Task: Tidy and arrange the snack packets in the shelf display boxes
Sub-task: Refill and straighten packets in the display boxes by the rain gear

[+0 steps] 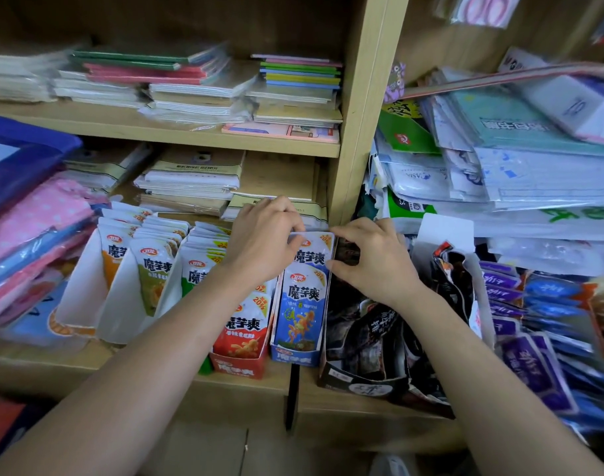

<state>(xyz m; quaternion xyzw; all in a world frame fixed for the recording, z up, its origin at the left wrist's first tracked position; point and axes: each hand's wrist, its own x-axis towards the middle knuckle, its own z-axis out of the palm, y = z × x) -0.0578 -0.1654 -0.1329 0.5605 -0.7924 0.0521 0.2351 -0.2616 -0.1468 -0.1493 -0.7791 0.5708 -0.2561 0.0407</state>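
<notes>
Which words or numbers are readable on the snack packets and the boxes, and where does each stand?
"魔芋爽": blue packet, red packet.
"20%": the same red packet, top corner.
Oval logos, notebook covers, black packets: too blurred to read.

Lower tier, packed flank to flank: white cardboard display boxes point(122, 304), red display box point(237, 369), blue display box point(293, 359), black display box point(359, 384). Stacked paper notebooks point(190, 180) block the rear, and a pale wooden upright post point(359, 132) rises behind the blue-black join. Access is from the front, over the bare wooden shelf lip point(36, 360); left hand point(262, 238) and right hand point(376, 262) grip the tops of the blue-and-white snack packets point(302, 297).
</notes>
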